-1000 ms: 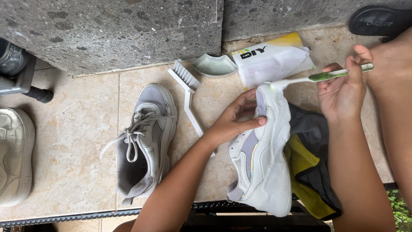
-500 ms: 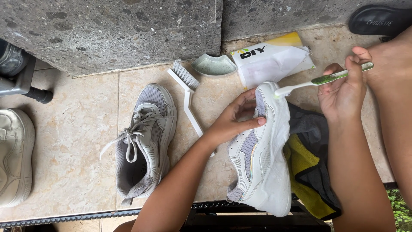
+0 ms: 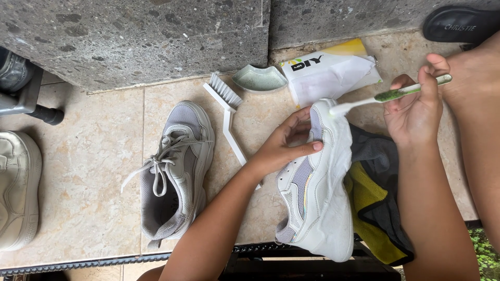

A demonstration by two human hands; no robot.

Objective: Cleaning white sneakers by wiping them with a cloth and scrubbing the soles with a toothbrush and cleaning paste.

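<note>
My left hand (image 3: pixel 284 148) grasps the white sneaker (image 3: pixel 317 182) on its side, so the toothbrush (image 3: pixel 388 96) clenched in my right hand (image 3: pixel 414 112) reaches its toe.

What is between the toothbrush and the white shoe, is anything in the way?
Nothing visible is. The right hand holds the toothbrush, and its white head lies right on the toe of the white shoe. The left hand grips the shoe's side, beside the brush head, not under it.

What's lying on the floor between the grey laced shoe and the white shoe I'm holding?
A white scrub brush, lying on the tiles, in the head view.
</note>
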